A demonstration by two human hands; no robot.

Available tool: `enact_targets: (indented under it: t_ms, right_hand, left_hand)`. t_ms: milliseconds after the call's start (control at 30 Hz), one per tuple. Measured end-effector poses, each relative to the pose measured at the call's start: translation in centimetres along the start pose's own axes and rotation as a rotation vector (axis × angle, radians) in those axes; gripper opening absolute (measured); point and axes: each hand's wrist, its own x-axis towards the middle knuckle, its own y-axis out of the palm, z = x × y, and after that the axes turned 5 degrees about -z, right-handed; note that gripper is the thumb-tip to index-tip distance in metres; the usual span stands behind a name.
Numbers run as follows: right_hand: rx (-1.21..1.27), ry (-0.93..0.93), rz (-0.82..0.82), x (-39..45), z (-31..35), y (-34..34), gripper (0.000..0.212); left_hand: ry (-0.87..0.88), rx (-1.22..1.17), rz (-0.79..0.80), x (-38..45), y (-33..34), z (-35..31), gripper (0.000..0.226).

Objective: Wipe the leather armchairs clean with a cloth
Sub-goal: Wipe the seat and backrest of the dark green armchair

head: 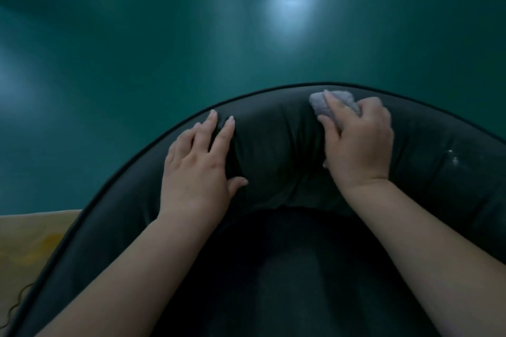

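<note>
The dark leather armchair (pixel 273 150) fills the lower half of the view, its curved padded back arching from lower left to the right edge, with a piped seam along the outer rim; the seat lies in deep shadow below, between the two forearms. The left hand (pixel 200 169) rests flat on the inside of the backrest, fingers straight and slightly spread, thumb out to the side against the leather; it holds nothing. The right hand (pixel 358 142) presses a pale grey cloth (pixel 320 105) against the upper part of the backrest, just under the rim; the fingers lie curved over the bunched cloth, which shows beyond the fingertips and a little below the palm. The two hands are well apart, a creased stretch of leather between them. Behind the chair spreads a glossy green floor (pixel 137 35) with a bright reflected streak; at lower left a yellowish surface (pixel 30 238) sits beside the chair, with a thin dark cord (pixel 16 301) curling near the edge; small pale marks dot the leather at far right.
</note>
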Motion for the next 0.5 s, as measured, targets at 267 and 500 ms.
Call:
enact_targets:
  t_ms: [267,500]
  right_hand:
    - [0.105,-0.220,0.091,-0.1,3.0,0.8,0.039]
    - [-0.037,0.125,0.006,2.1,-2.4,-0.8,0.040]
  left_hand:
    - [-0.046,0.007,0.016,0.1,-0.6,-0.8,0.101]
    - [-0.106,-0.124,0.027,0.8,-1.2,-2.2,0.092]
